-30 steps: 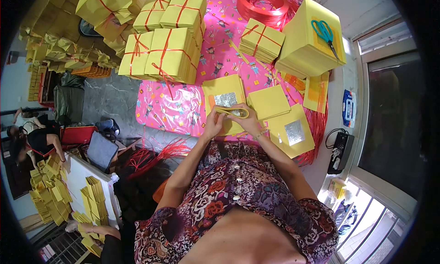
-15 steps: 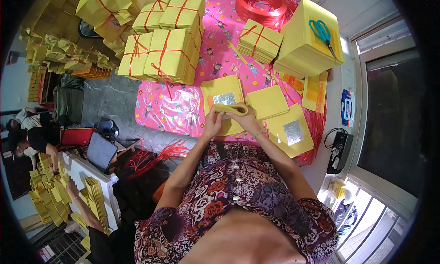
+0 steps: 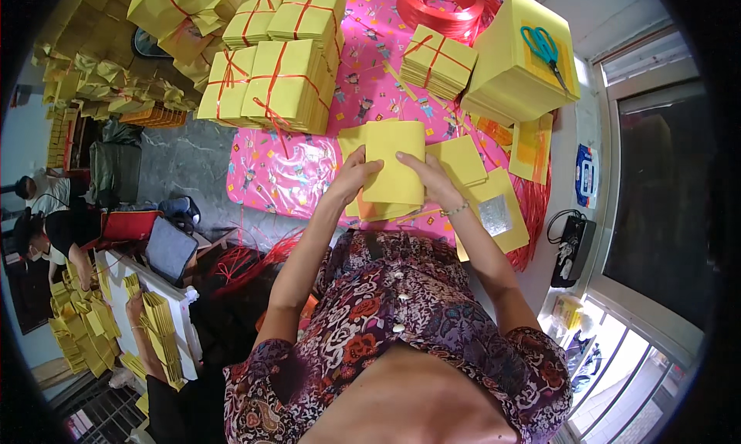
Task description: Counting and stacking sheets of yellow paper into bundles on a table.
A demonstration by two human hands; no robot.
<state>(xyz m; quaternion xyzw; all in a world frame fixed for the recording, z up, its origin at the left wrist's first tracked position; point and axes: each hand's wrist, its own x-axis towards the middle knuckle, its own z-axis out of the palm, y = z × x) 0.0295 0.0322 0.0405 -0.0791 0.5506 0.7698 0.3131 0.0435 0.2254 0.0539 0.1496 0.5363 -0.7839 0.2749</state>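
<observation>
A curved sheet of yellow paper [image 3: 394,139] is held upright between my two hands, above the pink patterned tablecloth [image 3: 285,185]. My left hand [image 3: 353,178] grips its left side, thumb across the front and fingers partly hidden. On the right side, my right hand [image 3: 434,180] presses its thumb on the front with its fingers behind. More yellow sheets [image 3: 351,140] lie beneath, mostly covered. Beside my right hand is a plain yellow stack [image 3: 463,160]. Nearer to me lies a yellow sheet with a silver foil square [image 3: 495,214], partly under my right forearm.
Yellow paper bundles tied with red ribbon [image 3: 282,81] stand at the far left, a smaller tied bundle [image 3: 438,62] farther right. Teal scissors [image 3: 544,50] rest on a tall yellow stack [image 3: 502,70]. A red ribbon coil [image 3: 440,12] sits behind. People handle yellow paper at left.
The rolled yellow paper between my hands has been raised and opened into a tall, broad sheet facing me. Both hands have turned, thumbs now on its front. The silver square beneath is now hidden.
</observation>
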